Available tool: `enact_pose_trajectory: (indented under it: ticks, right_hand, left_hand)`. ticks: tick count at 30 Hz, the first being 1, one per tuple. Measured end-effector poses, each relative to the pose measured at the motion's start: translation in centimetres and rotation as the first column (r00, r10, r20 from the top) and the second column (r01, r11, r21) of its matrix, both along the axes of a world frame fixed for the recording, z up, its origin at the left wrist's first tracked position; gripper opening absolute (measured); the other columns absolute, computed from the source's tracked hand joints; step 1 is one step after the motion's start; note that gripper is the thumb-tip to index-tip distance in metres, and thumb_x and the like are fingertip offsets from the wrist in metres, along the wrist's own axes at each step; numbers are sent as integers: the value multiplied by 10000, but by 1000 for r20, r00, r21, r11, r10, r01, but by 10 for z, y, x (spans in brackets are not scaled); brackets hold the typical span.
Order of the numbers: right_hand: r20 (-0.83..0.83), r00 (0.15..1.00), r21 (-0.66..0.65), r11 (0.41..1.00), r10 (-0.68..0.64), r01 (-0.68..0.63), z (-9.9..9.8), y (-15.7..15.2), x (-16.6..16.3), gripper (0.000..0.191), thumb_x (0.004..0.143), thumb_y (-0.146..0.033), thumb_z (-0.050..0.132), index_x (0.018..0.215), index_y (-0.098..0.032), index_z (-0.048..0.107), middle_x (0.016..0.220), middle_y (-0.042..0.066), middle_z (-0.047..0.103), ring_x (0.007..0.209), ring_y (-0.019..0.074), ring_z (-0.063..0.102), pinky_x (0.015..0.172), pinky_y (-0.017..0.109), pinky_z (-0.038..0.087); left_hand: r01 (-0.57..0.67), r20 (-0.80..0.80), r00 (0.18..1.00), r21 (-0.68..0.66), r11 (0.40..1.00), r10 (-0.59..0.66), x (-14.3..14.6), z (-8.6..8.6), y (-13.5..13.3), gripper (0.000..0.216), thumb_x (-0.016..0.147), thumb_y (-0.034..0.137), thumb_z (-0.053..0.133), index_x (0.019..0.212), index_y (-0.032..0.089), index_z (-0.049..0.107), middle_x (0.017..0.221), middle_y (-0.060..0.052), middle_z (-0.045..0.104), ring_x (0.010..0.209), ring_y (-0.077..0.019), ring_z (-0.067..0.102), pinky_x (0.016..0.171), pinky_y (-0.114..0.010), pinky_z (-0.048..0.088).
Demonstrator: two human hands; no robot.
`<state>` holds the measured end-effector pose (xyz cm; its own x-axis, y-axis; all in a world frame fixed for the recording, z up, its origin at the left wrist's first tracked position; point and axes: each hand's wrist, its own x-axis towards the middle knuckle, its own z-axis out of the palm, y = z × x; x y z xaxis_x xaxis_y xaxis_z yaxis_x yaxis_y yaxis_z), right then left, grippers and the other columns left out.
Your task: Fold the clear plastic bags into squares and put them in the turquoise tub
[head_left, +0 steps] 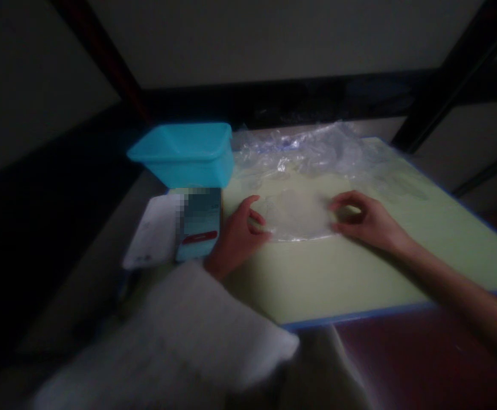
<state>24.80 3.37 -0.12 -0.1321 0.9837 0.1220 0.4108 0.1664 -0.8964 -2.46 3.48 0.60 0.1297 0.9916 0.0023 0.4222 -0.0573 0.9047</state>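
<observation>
Looking very light and limp, judging by the thin, see-through film of the clear plastic bag [299, 216], spread flat on the yellow-green table [299, 285] between the left hand [248, 225] and the right hand [350, 215]. Likely to handle as soft and floppy, quick to crease under a sideways push, and probably slick against dry skin, with little risk of breaking but some of stretching or tearing if pulled hard. Best taken near the two side edges, close to both hands, or by the shiny near edge, pinched lightly and drawn level against wrinkles. At the left edge of the bag, loosely curved and partly open, with fingers and thumb apart. At the right edge, also partly open, bent into a C with a gap between thumb and fingertips. Hard to tell, through blur and dim light, whether touching the film or just short of it on either side. Backed, toward the far edge of the table, by crumpled clear plastic wrapping [312, 145], and flanked farther left by a turquoise plastic tub [188, 154] and a smartphone [199, 250].
</observation>
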Motion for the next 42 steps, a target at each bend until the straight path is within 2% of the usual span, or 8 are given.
enact_pose_trajectory:
  ticks: [5, 7, 12, 16, 20, 25, 31, 42]
  right_hand:
    - [158, 986, 1, 999, 46, -47, 4, -7, -2, 433, 694, -278, 696, 1083, -216, 517, 630, -36, 563, 503, 148, 544, 454, 269, 431]
    - [253, 965, 67, 994, 68, -88, 5, -9, -1, 439, 718, -276, 681, 1122, -220, 520, 609, -41, 540, 514, 153, 540, 476, 276, 437]
    - [424, 904, 264, 950, 42, -168, 7, -11, 4, 403, 752, -267, 654, 1135, -208, 544, 902, 59, 616, 645, 180, 589, 588, 327, 502]
    - [560, 824, 390, 850, 86, -354, 9, -14, 3, 320, 844, -272, 565, 1154, -192, 563, 1161, 127, 597, 1025, 264, 592, 867, 409, 490]
    - [687, 686, 308, 759, 240, -574, 4, -18, -3, 524, 912, -394, 491, 1377, -164, 412, 1384, 143, 486, 1266, 262, 456, 1044, 459, 371]
    - [783, 540, 215, 680, 310, -701, -6, -21, -7, 751, 929, -500, 414, 1495, -111, 111, 1503, 179, 272, 1389, 263, 256, 1115, 500, 242]
    - [812, 505, 205, 666, 294, -717, -11, -21, -4, 811, 923, -548, 385, 1497, -155, -34, 1532, 154, 181, 1406, 257, 197, 1131, 483, 212]
    - [829, 472, 161, 679, 301, -717, -5, -22, -5, 740, 929, -561, 345, 1504, -212, 36, 1552, 139, 110, 1414, 270, 158, 1116, 532, 193]
  left_hand:
    - [0, -91, 996, 66, 998, 6, -1, 0, -3, 769, 607, 64, 672, 1312, 215, 406, 935, 3, 580, 553, -46, 532, 522, -166, 418]
    - [20, -139, 990, 80, 997, -9, -1, 0, -4, 780, 604, 50, 662, 1319, 214, 397, 946, 1, 575, 555, -45, 523, 537, -172, 422]
    - [89, -250, 967, 118, 989, -57, -2, 1, -5, 726, 618, 32, 629, 1295, 195, 422, 983, -14, 565, 566, -58, 494, 584, -211, 453]
    - [156, -345, 937, 276, 949, -54, 3, 0, -9, 587, 643, 31, 613, 1206, 156, 504, 1047, -61, 560, 791, -150, 570, 782, -313, 505]
    - [436, -488, 844, 382, 815, -223, 13, -5, -19, 536, 786, 177, 595, 1298, 165, 437, 1361, -124, 453, 1286, -245, 414, 1086, -398, 345]
    - [681, -685, 627, 251, 688, -371, 17, -12, -26, 684, 898, 414, 483, 1416, 33, 250, 1515, -208, 236, 1424, -256, 182, 1161, -406, 218]
    - [714, -774, 536, 203, 670, -337, 16, -12, -26, 700, 926, 512, 380, 1409, 20, 262, 1518, -211, 218, 1429, -260, 148, 1168, -413, 184]
    - [735, -813, 490, 190, 651, -315, 16, -10, -26, 668, 932, 516, 369, 1393, 34, 322, 1517, -203, 224, 1428, -271, 147, 1164, -421, 181]
